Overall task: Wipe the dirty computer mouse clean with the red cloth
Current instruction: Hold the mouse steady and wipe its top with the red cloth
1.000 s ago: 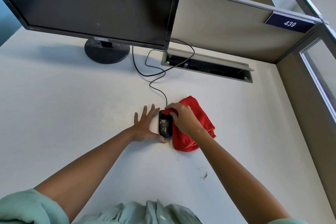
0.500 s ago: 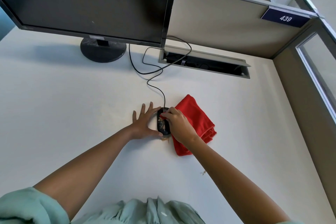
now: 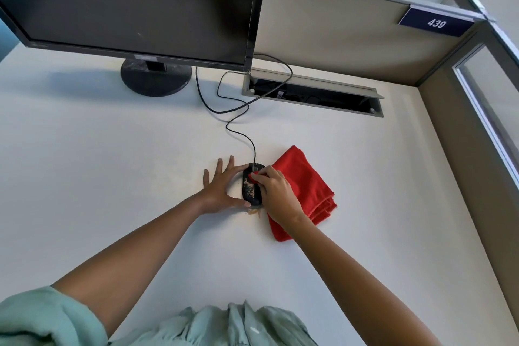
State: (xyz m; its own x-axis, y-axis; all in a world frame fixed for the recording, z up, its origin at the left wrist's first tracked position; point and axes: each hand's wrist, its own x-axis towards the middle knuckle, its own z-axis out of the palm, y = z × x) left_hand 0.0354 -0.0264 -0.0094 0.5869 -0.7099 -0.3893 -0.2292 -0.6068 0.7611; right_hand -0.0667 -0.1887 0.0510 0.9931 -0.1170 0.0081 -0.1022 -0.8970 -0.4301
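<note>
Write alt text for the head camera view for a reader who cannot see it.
The right hand presses a pinched corner of the red cloth onto a black, crumb-speckled computer mouse, which the left hand steadies with spread fingers. They are on a white desk, below a dark monitor.

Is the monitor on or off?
It looks off: the monitor screen is wholly dark, with no image or light showing.

Bright, even daylight, soft shadow beneath the monitor (image 3: pixel 134 0), sharp focus, wide-angle bowing at edges.
</note>
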